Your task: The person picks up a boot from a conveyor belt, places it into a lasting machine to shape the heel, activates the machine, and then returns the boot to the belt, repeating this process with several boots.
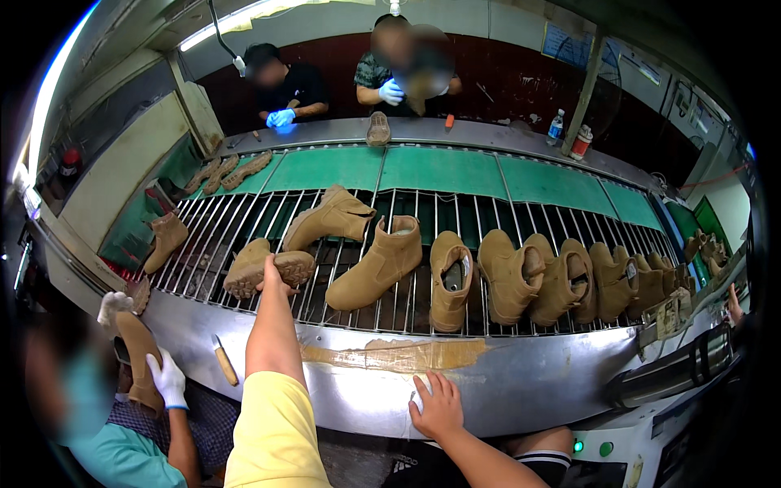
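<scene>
My left arm reaches out over the metal rod rack, and my left hand [275, 276] grips a tan ankle boot [254, 256] by its sole. The boot is tipped, so its brown treaded sole faces me; some of my fingers are hidden by it. Just beyond lies another tan boot [332, 218], tilted on the rods. To the right of my left hand stands an upright tan boot [378, 264]. My right hand [439, 403] lies on the metal ledge [537, 382] with its fingers spread, holding nothing, near a strip of brown tape [399, 355].
Several tan boots [508, 276] line the rack's right side. A wooden-handled knife [224, 362] lies on the ledge. Co-workers sit opposite; another at left holds a boot [140, 358]. Loose soles [246, 171] rest on the green belt [443, 171]. A dark cylinder [671, 370] stands at right.
</scene>
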The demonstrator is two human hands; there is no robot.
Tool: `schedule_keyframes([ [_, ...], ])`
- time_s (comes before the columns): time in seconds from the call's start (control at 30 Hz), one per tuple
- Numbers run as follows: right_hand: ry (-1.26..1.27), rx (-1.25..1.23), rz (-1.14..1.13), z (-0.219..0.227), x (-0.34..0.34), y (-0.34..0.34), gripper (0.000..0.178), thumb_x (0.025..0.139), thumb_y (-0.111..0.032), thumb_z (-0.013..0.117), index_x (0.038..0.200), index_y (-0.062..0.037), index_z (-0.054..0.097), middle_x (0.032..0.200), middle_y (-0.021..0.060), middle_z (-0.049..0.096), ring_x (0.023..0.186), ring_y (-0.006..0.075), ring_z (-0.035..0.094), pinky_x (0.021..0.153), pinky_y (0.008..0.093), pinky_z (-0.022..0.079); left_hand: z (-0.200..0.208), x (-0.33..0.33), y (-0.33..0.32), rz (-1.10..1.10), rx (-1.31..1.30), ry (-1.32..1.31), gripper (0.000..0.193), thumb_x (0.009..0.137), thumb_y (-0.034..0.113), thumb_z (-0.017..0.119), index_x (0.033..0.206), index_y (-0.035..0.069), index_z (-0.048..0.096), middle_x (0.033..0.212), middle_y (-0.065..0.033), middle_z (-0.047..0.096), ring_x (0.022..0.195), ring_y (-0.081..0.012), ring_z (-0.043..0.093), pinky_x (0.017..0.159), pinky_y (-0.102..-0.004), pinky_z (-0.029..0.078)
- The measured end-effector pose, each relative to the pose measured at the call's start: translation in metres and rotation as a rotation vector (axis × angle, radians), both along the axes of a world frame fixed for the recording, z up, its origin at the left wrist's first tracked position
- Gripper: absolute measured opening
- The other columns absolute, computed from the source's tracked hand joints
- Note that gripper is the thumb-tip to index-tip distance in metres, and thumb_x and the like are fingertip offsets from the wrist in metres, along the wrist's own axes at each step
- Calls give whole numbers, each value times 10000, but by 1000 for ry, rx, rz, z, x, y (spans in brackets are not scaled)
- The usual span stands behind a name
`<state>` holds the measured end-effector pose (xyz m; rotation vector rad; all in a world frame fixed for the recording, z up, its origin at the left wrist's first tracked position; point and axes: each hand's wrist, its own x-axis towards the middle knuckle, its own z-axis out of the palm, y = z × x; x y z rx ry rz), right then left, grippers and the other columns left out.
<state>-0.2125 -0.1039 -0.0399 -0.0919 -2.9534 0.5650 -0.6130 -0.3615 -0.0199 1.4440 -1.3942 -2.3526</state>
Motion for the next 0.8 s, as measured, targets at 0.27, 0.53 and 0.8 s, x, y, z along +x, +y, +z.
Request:
schedule_keyframes([
  [0.27, 93, -33, 26, 4, 1, -8, 502, 794, -330, 586, 1253, -129, 549, 1323, 130, 467, 1252, 287, 396, 1049, 454, 282, -15, 53, -73, -519, 361, 430, 800, 831, 536, 564, 1430, 95, 270, 1436, -183, 358, 1303, -431, 346, 1042, -660, 215],
  [0.53, 233, -29, -17, -4, 7, -15, 459, 792, -291, 600, 1219, -123, 575, 1271, 134, 519, 1208, 287, 443, 1026, 430, 318, 29, 325, -52, -665, 538, 676, 849, 777, 644, 519, 1384, 68, 375, 1352, -166, 460, 1202, -367, 473, 975, -509, 420],
  [0.8, -93, -2498, 190, 107, 115, -17, 744, 917, -624, 227, 1434, -96, 309, 1467, 121, 343, 1329, 296, 354, 1101, 461, 258, 102, 545, 50, -944, 1711, 341, 1105, 716, 785, 501, 1415, -28, 237, 1356, -286, 358, 1156, -479, 461, 1015, -600, 333],
])
